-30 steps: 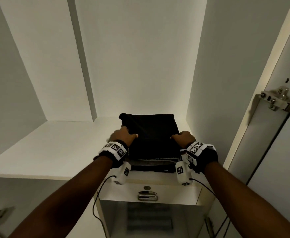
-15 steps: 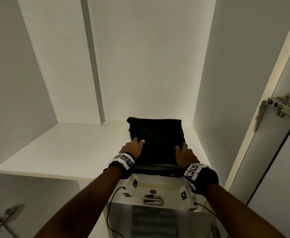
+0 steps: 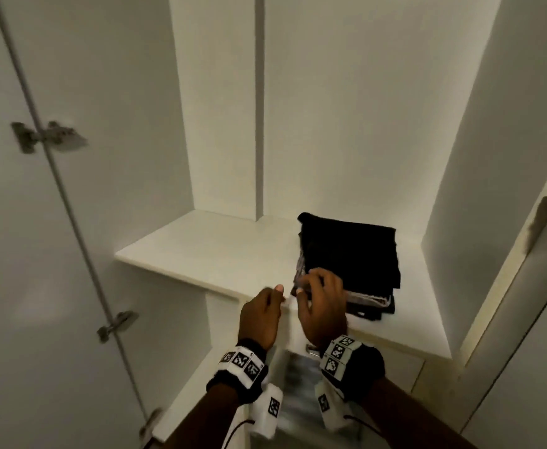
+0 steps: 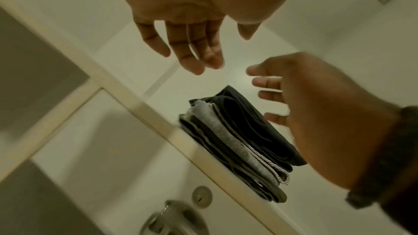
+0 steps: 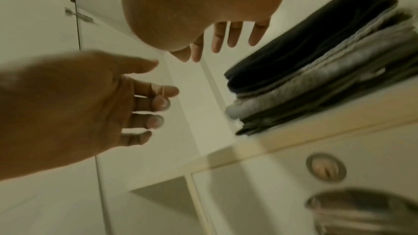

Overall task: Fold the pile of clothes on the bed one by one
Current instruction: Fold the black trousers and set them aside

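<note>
Folded clothes (image 3: 349,257) are stacked in a small pile on a white shelf (image 3: 207,251) inside a white wardrobe, toward the shelf's right end and close to its front edge. A black garment lies on top; grey layers are seen beneath it in the wrist views (image 4: 235,142) (image 5: 316,71). The left hand (image 3: 260,314) is held in front of the shelf edge, its grip loose, the fingers relaxed and nothing held. The right hand (image 3: 324,306) is held just at the pile's front left corner, fingers spread and slack; contact with the cloth cannot be told. Plain white panels form the wardrobe's back and sides. An open door with metal hinges (image 3: 47,136) stands at the left. Below the shelf, a drawer front with a round lock (image 4: 202,197) and a metal handle (image 4: 174,221) is seen.
</note>
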